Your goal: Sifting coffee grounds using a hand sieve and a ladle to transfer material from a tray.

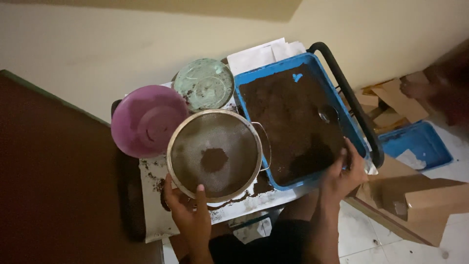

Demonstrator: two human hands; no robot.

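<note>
- Gripping from below, the left hand (188, 210) was closed on the near rim of a round metal mesh sieve (215, 155), thumb laid over the rim's top edge and the other fingers curled under it.
- That sieve was held level over the table, with a small dark heap of brown powder (214, 159) at the middle of its mesh.
- Beneath the sieve, a white sheet on the tabletop (254, 200) carried scattered brown crumbs along its near edge.
- At the right, the right hand (344, 173) clasped the near right corner of a blue rectangular plastic tray (305, 59), fingers hooked over its rim.
- Inside the tray lay a broad bed of dark brown powder, and a metal spoon (329, 114) rested in it toward the right side.
- Left of the sieve and touching it in view sat a round purple plastic bowl (146, 120).
- Farther back, between bowl and tray, stood a round pale-green lid (204, 84), smudged brown.
- Behind the tray's far edge white papers (261, 53) showed against the cream wall.
- On the floor to the right, well apart, lay brown cardboard pieces (420, 198) and a second blue tray (420, 144).
</note>
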